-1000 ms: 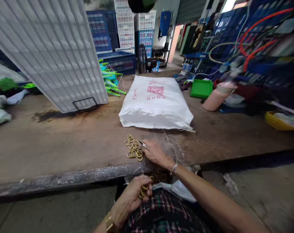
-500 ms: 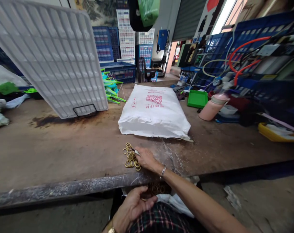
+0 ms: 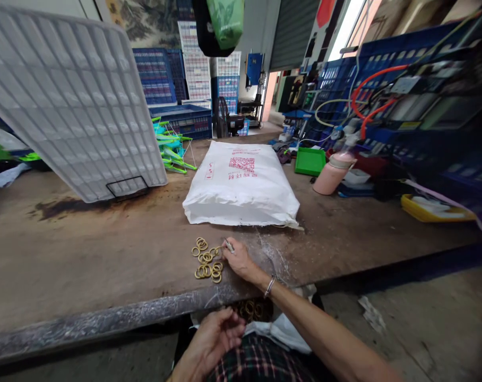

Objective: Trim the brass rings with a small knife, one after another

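I'm resting my right hand (image 3: 238, 259) on the workbench (image 3: 85, 265), pinching a small metal tool (image 3: 228, 245) beside the brass rings (image 3: 206, 259). My left hand (image 3: 213, 339) is curling loosely in my lap; what it holds, I cannot tell. Rings look mid-sorting; next needs careful picking.

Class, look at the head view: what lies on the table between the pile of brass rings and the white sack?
Only bare brown tabletop separates the brass rings from the white sack, as the head view shows.

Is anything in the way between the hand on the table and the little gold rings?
Nothing visible. The right hand rests on the table right beside the gold rings, holding a small silvery piece at its fingertips.
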{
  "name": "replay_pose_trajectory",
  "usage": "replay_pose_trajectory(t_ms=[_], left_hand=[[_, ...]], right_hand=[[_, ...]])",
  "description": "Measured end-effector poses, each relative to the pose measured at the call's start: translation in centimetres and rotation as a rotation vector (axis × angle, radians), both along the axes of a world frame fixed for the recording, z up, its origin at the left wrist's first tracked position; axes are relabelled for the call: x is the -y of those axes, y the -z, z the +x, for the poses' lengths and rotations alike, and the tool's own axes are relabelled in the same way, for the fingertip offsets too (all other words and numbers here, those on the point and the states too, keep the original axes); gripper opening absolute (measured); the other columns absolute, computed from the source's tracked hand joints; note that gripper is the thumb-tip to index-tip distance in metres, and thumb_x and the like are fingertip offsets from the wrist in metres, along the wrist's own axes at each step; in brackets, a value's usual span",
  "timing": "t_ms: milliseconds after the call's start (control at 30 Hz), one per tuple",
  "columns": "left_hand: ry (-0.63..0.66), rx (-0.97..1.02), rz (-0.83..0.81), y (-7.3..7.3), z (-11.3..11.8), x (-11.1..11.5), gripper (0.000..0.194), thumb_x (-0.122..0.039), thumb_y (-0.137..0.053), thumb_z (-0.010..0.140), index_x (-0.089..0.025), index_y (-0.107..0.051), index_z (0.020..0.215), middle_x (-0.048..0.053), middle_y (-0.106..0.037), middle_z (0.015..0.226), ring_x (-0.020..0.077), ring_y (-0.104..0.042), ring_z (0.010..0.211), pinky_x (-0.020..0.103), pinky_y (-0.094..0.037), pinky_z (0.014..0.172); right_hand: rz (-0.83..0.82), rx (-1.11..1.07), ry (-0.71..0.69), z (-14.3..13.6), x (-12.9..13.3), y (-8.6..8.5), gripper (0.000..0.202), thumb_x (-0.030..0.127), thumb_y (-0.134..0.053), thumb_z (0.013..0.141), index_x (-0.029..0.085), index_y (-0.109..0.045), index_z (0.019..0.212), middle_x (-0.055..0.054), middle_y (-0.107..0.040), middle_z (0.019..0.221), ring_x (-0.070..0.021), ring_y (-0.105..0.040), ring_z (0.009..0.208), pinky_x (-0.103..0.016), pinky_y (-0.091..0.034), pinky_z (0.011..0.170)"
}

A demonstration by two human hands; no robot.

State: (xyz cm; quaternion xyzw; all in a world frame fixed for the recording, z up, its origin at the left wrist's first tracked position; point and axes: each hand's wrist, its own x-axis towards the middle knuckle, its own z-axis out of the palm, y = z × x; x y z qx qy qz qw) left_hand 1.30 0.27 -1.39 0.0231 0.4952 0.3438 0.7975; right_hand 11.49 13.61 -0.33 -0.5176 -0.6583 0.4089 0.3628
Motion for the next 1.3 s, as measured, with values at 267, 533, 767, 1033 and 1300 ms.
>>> replay_pose_trajectory(t_ms=[267, 533, 767, 1033, 1300], left_hand=[[0.076, -0.275, 0.369, -3.0, 0.5, 0.3, 0.046, -0.057, -0.064, 0.065, -0.016, -0.045, 0.054, -0.008, -0.036, 0.043, 0.0012, -0.023, 0.034, 0.016, -0.01, 0.034], [-0.133, -0.481, 0.561, -5.1, 0.5, -2.7, 0.048, -0.055, -0.059, 0.07, -0.02, -0.048, 0.1, -0.009, -0.05, 0.052, 0.002, -0.026, 0.033, 0.015, -0.017, 0.034], [-0.02, -0.38, 0.581, -5.2, 0.6, -3.2, 0.036, -0.05, -0.062, 0.07, -0.017, -0.049, 0.072, -0.009, -0.045, 0.051, 0.0005, -0.027, 0.035, 0.014, -0.018, 0.034], [0.02, -0.474, 0.623, -4.8, 0.6, -2.9, 0.036, -0.051, -0.06, 0.072, -0.016, -0.052, 0.074, -0.004, -0.054, 0.057, 0.0039, -0.039, 0.039, 0.015, -0.028, 0.035], [-0.07, -0.359, 0.591, -4.7, 0.5, -2.7, 0.037, -0.052, -0.062, 0.07, -0.018, -0.047, 0.07, -0.004, -0.055, 0.06, 0.0044, -0.042, 0.042, 0.017, -0.033, 0.039]], right_hand=[[-0.102, -0.152, 0.015, 2.6, 2.4, -1.4, 0.003, 0.021, -0.045, 0.074, 0.019, -0.048, 0.073, 0.006, -0.053, 0.057, -0.0104, -0.047, 0.054, -0.022, -0.036, 0.056], [-0.05, -0.142, -0.114, 3.8, 5.7, -3.0, 0.007, 0.025, -0.047, 0.079, 0.019, -0.05, 0.075, 0.004, -0.054, 0.062, -0.01, -0.049, 0.06, -0.021, -0.037, 0.059], [-0.137, -0.186, -0.139, 3.7, 6.2, -3.6, 0.013, 0.028, -0.047, 0.08, 0.018, -0.05, 0.073, 0.004, -0.053, 0.061, -0.009, -0.047, 0.059, -0.02, -0.036, 0.057], [-0.183, -0.127, -0.153, 3.2, 6.1, -3.8, 0.02, 0.031, -0.045, 0.08, 0.018, -0.046, 0.065, 0.006, -0.044, 0.055, -0.0077, -0.037, 0.053, -0.019, -0.031, 0.05], [-0.131, -0.044, -0.101, 3.4, 6.1, -3.3, 0.021, 0.026, -0.04, 0.084, 0.017, -0.049, 0.067, 0.003, -0.05, 0.059, -0.0091, -0.044, 0.056, -0.019, -0.033, 0.053]])
